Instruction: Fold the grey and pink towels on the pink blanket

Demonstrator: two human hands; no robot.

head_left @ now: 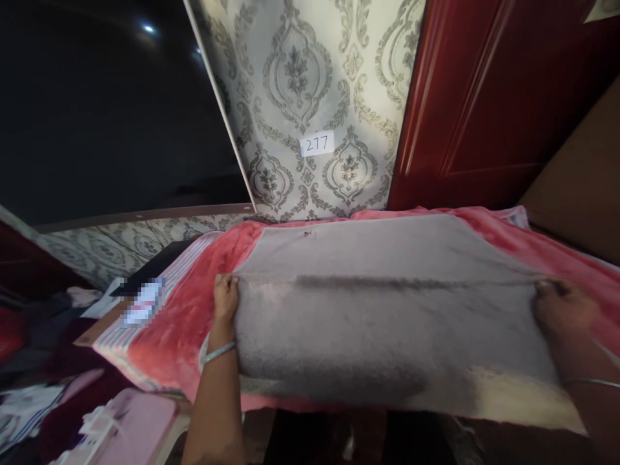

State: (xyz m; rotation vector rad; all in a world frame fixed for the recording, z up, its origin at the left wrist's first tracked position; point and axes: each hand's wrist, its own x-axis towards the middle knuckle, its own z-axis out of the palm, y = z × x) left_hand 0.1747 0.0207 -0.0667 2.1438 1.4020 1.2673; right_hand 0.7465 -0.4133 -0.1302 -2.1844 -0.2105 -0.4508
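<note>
A grey fuzzy towel (pixel 378 316) lies spread over a pink-red blanket (pixel 188 297) on a raised surface in front of me. My left hand (pixel 225 298) pinches the towel's left edge at a fold line, fingers closed on the cloth. At the right end of that fold, my right hand (pixel 562 307) grips the towel's right edge the same way. The fold runs straight between both hands as a dark crease. The near part of the towel hangs toward me over the front edge.
Patterned wallpaper with a small label reading 277 (pixel 317 143) is behind. A dark screen (pixel 111 110) fills the upper left, a red door (pixel 484 97) the upper right. Clothes and a pink plastic item (pixel 130 426) lie at lower left.
</note>
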